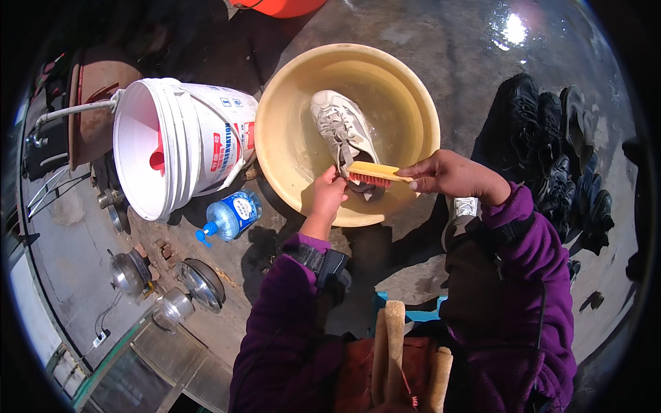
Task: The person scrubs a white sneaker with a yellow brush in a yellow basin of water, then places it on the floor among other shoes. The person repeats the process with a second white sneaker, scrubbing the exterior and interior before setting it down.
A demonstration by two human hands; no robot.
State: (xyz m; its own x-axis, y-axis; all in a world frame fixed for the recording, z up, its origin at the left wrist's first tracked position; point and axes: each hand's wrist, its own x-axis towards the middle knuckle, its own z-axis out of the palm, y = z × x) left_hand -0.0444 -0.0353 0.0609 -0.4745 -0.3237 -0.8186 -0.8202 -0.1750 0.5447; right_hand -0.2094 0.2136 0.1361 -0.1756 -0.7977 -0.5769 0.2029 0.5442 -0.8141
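A pale sneaker (337,118) with grey laces rests in the yellow basin (428,131), its toe pointing away from me and its opening toward me. Shallow water surrounds it. At the near left of the opening, the fingers of my left hand (326,196) are closed on the sneaker's edge. From the right, my right hand (456,176) grips the end of a yellow scrub brush (372,170). Its red bristles face down over the shoe's opening; whether they touch it is hard to tell.
A white bucket (206,138) lies tipped beside the basin, with a blue pump bottle (235,215) below it. Several dark shoes (551,138) stand at the right. Metal pots and lids (201,283) sit at the lower left. An orange-red tub (282,5) shows at the top.
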